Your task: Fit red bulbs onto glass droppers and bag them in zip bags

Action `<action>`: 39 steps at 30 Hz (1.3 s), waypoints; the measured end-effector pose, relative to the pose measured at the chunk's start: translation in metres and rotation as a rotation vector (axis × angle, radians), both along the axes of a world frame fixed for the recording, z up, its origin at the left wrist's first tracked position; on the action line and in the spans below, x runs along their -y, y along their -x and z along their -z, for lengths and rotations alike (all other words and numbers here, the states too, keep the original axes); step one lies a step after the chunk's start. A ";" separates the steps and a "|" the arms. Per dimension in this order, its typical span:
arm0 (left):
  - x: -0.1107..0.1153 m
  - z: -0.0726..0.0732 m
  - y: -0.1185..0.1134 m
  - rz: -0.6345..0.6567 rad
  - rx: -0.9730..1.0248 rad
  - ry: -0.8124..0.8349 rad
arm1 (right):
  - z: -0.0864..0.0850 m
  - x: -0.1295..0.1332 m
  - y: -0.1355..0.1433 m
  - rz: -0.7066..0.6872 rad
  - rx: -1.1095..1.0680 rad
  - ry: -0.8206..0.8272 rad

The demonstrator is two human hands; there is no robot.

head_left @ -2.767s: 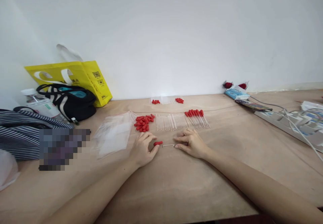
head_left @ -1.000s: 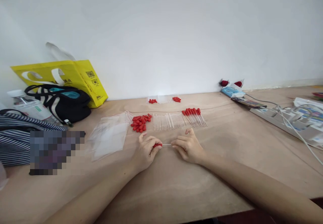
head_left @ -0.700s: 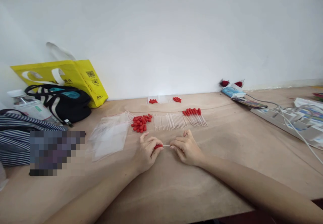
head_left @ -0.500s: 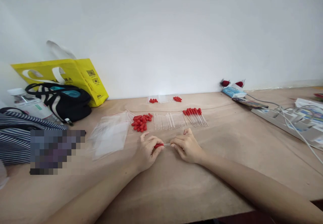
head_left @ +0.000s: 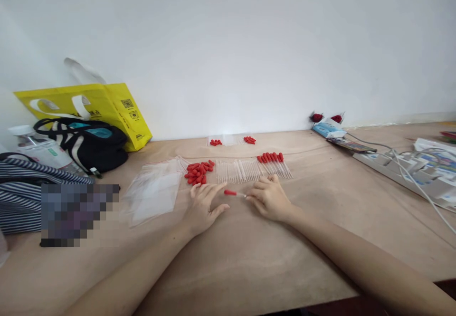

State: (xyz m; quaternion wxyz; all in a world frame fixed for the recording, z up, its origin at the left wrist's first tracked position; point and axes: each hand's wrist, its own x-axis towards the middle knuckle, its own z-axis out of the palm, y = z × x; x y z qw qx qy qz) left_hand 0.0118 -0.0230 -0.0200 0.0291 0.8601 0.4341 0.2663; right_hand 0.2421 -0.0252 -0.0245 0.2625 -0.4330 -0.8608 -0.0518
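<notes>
My right hand pinches a glass dropper by its thin clear tube. Its red rubber bulb points left, towards my left hand, whose fingers are spread with nothing between them. Just beyond the left fingertips lies a pile of loose red rubber bulbs. A row of clear glass tubes without bulbs lies behind the gap between my hands. Beside it on the right, past my right hand, several droppers with red bulbs lie in a slanting row.
Clear plastic bags lie left of the bulb pile. Another clear bag with two clusters of red bulbs rests by the wall. A yellow bag and a black bag stand left; a power strip with cables lies right.
My left hand has let go of the red bulb and its fingers have spread. The right hand, holding the dropper, has moved slightly away from me and right.
</notes>
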 end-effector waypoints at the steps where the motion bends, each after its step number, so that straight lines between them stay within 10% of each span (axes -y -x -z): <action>1: -0.001 0.000 0.001 -0.038 0.006 0.005 | 0.000 -0.005 -0.004 0.094 -0.037 0.024; 9: -0.003 0.002 0.002 -0.078 -0.040 0.064 | 0.002 -0.061 -0.033 0.761 -0.133 0.236; 27: -0.003 0.003 0.002 -0.068 -0.058 0.042 | 0.006 -0.074 -0.026 0.797 -0.114 0.199; 39: -0.020 0.003 0.016 -0.479 0.017 -0.126 | 0.002 -0.076 -0.011 0.782 0.046 0.217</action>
